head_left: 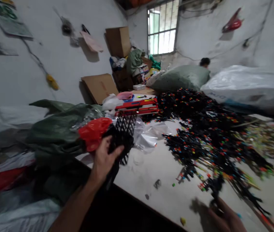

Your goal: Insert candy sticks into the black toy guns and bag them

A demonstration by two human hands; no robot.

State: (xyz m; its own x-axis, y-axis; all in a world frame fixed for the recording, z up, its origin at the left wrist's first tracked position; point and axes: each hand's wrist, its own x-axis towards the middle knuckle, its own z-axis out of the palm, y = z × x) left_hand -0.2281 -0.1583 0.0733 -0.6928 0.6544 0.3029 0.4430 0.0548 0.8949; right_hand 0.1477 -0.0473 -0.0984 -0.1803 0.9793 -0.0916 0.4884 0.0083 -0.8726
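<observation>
My left hand point(106, 158) is at the table's left edge, its fingers curled round a black item beside a black lattice basket point(126, 125). Blur hides exactly what it grips. Low on the right, my right hand point(226, 216) is closed on a black plastic piece point(215, 187) with small bright tips, held over the tabletop. Beyond it spreads a large heap of black plastic pieces point(207, 141) with orange, green and blue ends. A red plastic bag point(94, 132) lies just behind my left hand, and clear plastic bags point(149, 137) rest right of the basket.
The white table point(141, 180) carries red boxes point(141, 106), a pink basin point(125, 95) and a yellowish heap point(267, 141) at right. Large sacks point(180, 77) stand behind, with part of a person's head point(204, 62) above them. Green sheeting point(57, 129) lies left.
</observation>
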